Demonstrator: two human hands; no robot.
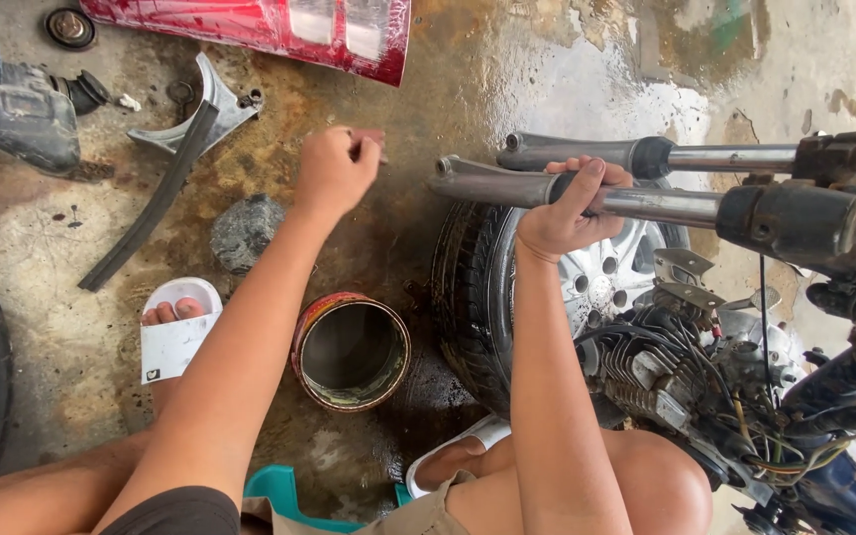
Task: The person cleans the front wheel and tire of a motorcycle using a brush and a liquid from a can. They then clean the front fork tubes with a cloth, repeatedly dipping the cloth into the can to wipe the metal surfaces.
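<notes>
Head view | right hand (569, 206) grips fork tube (507, 185) | left hand (337, 168) pinches small piece (371, 139)

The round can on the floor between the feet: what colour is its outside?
The can is red outside, rusty at the rim; head view.

Both arms are being shown bare from shoulder to wrist, with no sleeves, gloves, watch or rings being worn on the left hand (334, 168) or right hand (569, 208). White slide sandals (175, 337) are being worn on the feet. Khaki shorts (418, 510), possibly over a darker garment, are being glimpsed.
</notes>
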